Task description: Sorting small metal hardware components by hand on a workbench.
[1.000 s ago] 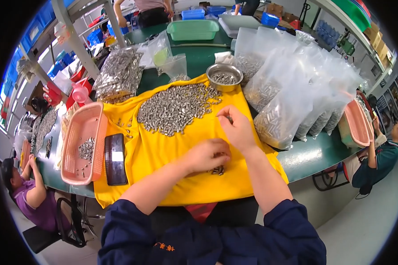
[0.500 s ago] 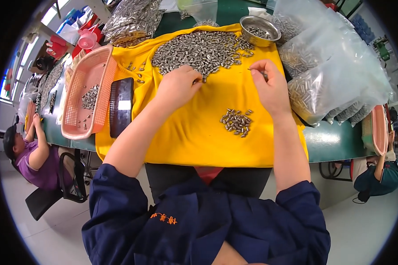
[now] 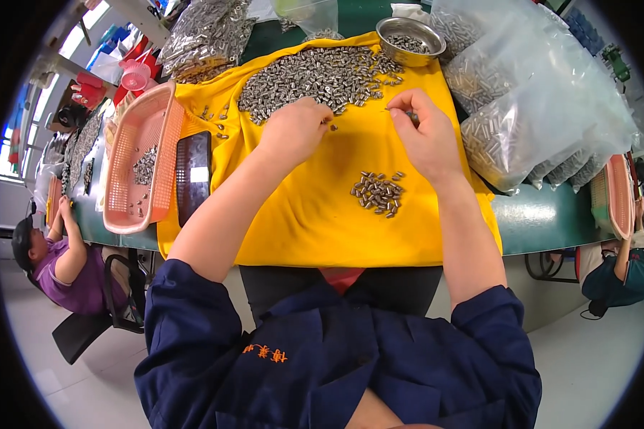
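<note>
A large pile of small silvery metal cylinders [image 3: 308,75] lies on a yellow cloth [image 3: 293,222]. At the pile's near edge is my left hand [image 3: 293,132], fingers curled together; what they hold, if anything, is hidden. One loose cylinder [image 3: 334,127] lies just beside its fingertips. To the right, my right hand [image 3: 428,139] is closed in a pinch above the cloth, with a small metal cylinder [image 3: 412,116] partly showing inside the fingers. Nearer to me sits a smaller heap of the same cylinders [image 3: 376,194], between my forearms.
A pink plastic basket [image 3: 113,193] with some cylinders and a dark flat tray [image 3: 193,171] stand left. A metal bowl [image 3: 440,48] of parts is at the back right, beside bulky clear bags [image 3: 544,107] of metal pieces. Co-workers sit at both sides, one in purple [image 3: 86,286].
My two hands have come slightly closer together. The left fingertips have moved a little right along the pile's edge. The whole view has shifted slightly.
</note>
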The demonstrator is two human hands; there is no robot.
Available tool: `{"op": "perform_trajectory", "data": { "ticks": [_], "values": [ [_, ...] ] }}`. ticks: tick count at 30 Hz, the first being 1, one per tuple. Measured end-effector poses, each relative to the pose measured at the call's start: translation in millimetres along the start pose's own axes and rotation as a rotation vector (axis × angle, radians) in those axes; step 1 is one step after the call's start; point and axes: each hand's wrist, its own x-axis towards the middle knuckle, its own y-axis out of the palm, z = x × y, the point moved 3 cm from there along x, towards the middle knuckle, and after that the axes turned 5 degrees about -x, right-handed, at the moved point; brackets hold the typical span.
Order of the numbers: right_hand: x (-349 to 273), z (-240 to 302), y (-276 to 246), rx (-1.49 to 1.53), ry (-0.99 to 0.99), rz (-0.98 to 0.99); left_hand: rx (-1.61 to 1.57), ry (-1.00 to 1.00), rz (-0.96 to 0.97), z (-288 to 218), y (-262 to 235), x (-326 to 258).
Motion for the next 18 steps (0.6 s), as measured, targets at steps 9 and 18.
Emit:
{"op": "perform_trajectory", "data": {
  "ticks": [9, 18],
  "values": [
    [0, -3, 4, -0.024, -0.036, -0.011, 0.054, 0.18, 0.111, -4, 2, 9],
    [-3, -4, 8, -0.018, 0.016, 0.044, -0.164, 0.14, 0.033, -13, -1, 6]
  ]
}}
